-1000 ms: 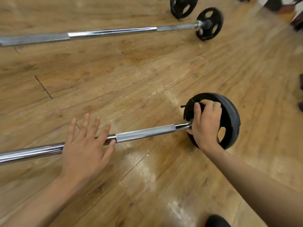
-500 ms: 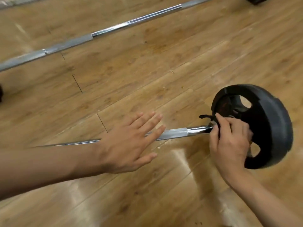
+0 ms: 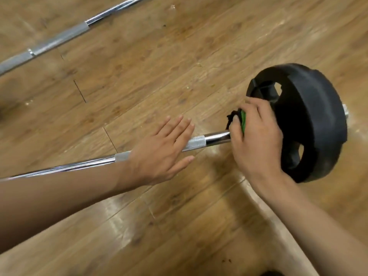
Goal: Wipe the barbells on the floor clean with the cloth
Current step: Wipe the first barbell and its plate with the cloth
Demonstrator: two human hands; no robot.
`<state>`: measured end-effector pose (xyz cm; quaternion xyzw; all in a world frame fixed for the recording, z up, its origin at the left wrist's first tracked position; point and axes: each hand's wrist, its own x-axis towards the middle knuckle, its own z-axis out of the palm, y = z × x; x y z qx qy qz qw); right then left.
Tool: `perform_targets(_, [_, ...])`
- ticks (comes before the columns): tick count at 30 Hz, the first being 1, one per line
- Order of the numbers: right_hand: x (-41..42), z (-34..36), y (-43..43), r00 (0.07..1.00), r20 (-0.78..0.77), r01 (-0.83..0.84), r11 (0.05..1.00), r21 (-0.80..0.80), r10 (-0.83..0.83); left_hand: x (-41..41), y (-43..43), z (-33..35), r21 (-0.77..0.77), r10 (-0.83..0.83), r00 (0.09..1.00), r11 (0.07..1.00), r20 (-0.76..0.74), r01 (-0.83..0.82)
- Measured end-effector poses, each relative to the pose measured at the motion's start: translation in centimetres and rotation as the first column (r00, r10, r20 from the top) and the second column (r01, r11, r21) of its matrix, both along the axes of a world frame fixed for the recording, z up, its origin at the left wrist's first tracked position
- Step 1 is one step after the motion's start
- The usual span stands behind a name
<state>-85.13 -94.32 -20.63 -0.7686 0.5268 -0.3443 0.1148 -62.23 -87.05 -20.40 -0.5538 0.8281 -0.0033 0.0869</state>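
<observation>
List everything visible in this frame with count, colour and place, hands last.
floor: 1, brown wood planks, fills the view
plate: 1, black, right of centre, standing on its rim on the floor
near bar: 1, chrome, runs from the left edge to the plate
cloth: 1, green, bunched at the near bar beside the plate
far bar: 1, chrome, on the floor at upper left, both ends out of view
left hand: 1, fingers straight, flat over the near bar's knurled part
right hand: 1, fingers curled round the cloth next to the plate
</observation>
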Motion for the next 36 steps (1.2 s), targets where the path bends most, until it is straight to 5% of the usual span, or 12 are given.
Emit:
perform_targets(4, [3.0, -0.2, 0.4, 0.981, -0.138, -0.146, 0.985, -0.090, 0.133, -0.2, -0.2, -0.3, -0.059, 0.123, 0.992, 0.991, 0.041, -0.120])
perform_targets(12, [3.7, -2.4, 0.9, 0.925, -0.377, -0.101, 0.985, -0.141, 0.041, -0.8, -1.2, -0.4, -0.121, 0.290, 0.956, 0.949, -0.036, -0.292])
perform_targets(16, [6.2, -0.1, -1.6, 0.906, -0.422, -0.003, 0.997, -0.081, -0.031, -0.4, -1.7, -0.6, -0.119, 0.283, 0.956, 0.950, -0.075, -0.290])
perform_targets(22, [3.4, -1.8, 1.1, 0.902, -0.430, -0.096, 0.992, -0.082, 0.052, -0.6, -1.6, -0.9, -0.148, 0.275, 0.947, 0.943, -0.166, -0.299])
perform_targets(36, [4.5, 1.1, 2.1, 0.836, -0.549, 0.016, 1.000, 0.013, -0.006, -2.7, 2.9, -1.5, -0.174, 0.182, 0.981, 0.966, -0.073, -0.192])
